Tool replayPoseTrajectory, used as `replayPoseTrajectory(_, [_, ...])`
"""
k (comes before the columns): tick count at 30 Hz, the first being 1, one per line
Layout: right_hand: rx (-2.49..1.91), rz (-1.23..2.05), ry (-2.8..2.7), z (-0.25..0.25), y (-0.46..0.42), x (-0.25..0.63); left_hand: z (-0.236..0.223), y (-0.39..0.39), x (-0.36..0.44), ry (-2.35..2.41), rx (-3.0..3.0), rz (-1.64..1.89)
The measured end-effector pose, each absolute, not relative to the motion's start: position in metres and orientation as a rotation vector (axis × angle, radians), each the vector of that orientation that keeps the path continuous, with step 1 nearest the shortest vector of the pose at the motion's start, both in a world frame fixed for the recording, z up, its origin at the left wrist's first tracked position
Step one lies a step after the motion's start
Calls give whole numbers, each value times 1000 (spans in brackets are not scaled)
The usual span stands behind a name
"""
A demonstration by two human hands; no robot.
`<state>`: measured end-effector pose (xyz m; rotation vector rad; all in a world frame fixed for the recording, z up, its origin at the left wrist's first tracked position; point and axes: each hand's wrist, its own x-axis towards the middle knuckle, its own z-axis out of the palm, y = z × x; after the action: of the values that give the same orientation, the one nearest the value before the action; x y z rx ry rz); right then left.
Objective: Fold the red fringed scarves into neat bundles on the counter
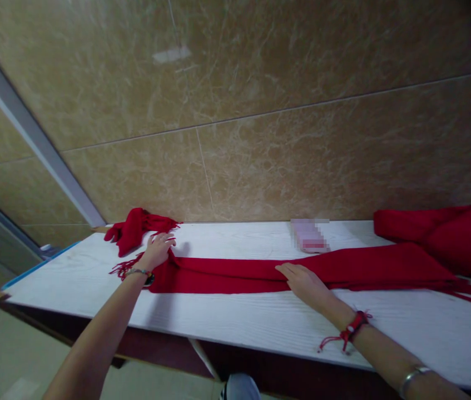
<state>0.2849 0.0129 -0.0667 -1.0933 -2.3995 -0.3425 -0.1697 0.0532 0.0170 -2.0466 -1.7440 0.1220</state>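
Observation:
A long red scarf (227,276) lies lengthwise along the white table, folded into a narrow strip with fringe at its ends. My left hand (160,250) is at the scarf's left end, fingers closed on its upper edge, where the cloth is raised in a small fold. Partway along the strip, my right hand (305,283) rests on the fabric with fingers stretched out flat. A crumpled red fringed cloth (132,230) sits just behind my left hand, by the wall.
The white table (235,315) runs against a brown marbled tile wall (302,150). A blurred pinkish box-like item (308,234) stands near the wall. More red cloth (447,236) is heaped at the right. A blue strip (37,268) edges the table's left end.

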Motion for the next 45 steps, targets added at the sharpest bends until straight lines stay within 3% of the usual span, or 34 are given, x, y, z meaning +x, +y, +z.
replayPoseTrajectory(4, [-1076, -321, -2460, -60, 12, 286, 8, 50, -161, -1465, -2378, 237])
replayPoseTrajectory(12, [-1099, -277, -2399, -56, 17, 298, 34, 13, -188, -1557, -2015, 158])
replayPoseTrajectory(17, [-989, -249, -2502, -47, 9, 307, 18, -22, -191, -1540, -2050, 303])
replayPoseTrajectory(31, [-821, -408, -2570, -43, -1, 293, -10, -18, -36, -1306, -2435, 118])
replayPoseTrajectory(38, [-809, -424, -2497, -37, -5, 296, 2, -33, -32, -1324, -2452, -30])
replayPoseTrajectory(45, [-779, -282, -2593, -37, -8, 296, -17, -45, -34, -1337, -2452, 26])
